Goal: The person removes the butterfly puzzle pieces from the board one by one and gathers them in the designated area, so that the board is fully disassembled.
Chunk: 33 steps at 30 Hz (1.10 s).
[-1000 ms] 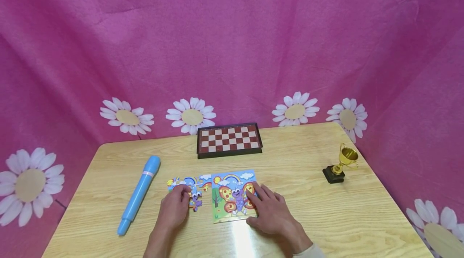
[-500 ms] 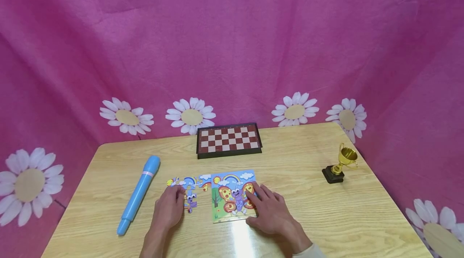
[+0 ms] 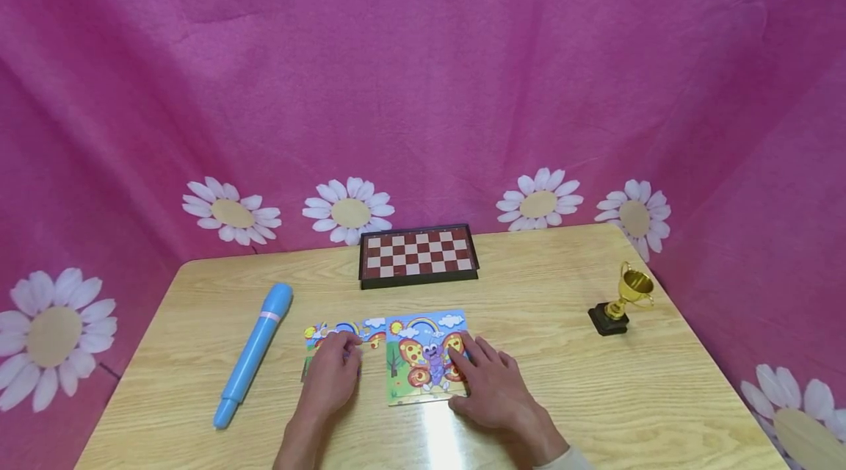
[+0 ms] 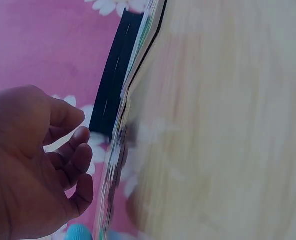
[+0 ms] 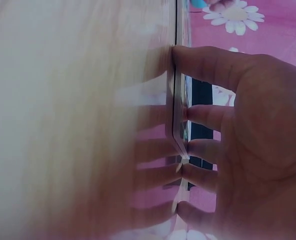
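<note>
A partly put-together jigsaw [image 3: 375, 324] with a rainbow and sun lies left of centre in the head view. Over its middle hovers my left hand [image 3: 330, 374], which hides much of it. In the left wrist view the fingers [image 4: 80, 159] bend loosely, with nothing seen between them and a gap to the jigsaw. Right of it lies a square board [image 3: 405, 385] with a butterfly picture. My right hand [image 3: 496, 393] rests at its right side, thumb by the near edge and fingers fairly straight. The right wrist view shows the thumb [image 5: 208, 62] against the board's edge.
A folded chessboard [image 3: 418, 255] lies behind the board. On the left is a long blue tube with a pink band [image 3: 254, 356]. A small gold trophy [image 3: 615, 301] on a black base stands near the table's right edge, and a pink daisy cloth [image 3: 423, 103] hangs behind.
My left hand first shifted left with a purple butterfly section, then let it go and came back right over the jigsaw. The right hand and the board have stayed put.
</note>
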Motion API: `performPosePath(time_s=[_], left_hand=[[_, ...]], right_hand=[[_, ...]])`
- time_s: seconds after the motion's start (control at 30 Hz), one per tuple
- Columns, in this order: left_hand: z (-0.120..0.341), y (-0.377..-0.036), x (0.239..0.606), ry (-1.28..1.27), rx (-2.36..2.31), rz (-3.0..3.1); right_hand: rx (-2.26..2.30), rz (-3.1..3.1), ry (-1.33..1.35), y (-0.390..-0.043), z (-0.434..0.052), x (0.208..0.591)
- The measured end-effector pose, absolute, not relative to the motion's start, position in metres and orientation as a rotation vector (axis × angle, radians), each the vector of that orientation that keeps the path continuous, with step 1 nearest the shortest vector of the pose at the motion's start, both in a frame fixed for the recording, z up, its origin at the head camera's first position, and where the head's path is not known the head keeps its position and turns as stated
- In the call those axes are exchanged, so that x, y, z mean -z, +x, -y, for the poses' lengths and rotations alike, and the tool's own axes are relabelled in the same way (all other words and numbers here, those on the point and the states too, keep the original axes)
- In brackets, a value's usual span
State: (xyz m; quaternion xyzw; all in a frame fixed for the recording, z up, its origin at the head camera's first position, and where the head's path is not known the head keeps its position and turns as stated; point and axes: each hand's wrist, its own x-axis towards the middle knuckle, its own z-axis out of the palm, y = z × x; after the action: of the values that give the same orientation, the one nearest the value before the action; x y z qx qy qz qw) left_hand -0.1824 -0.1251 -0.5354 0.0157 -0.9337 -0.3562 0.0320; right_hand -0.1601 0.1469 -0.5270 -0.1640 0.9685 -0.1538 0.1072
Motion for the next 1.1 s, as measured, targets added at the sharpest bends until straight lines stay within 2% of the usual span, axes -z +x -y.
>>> performPosePath(time_s=[0.6, 1.1], left_hand=[[0.06, -0.179, 0.541, -0.257, 1.001, 2.856], [0.036, -0.179, 0.54, -0.371, 0.856, 2.951]], right_hand=[[0.469, -2.901, -0.4, -0.159, -0.149, 0.523], [0.458, -2.959, -0.379, -0.159, -0.153, 0.528]])
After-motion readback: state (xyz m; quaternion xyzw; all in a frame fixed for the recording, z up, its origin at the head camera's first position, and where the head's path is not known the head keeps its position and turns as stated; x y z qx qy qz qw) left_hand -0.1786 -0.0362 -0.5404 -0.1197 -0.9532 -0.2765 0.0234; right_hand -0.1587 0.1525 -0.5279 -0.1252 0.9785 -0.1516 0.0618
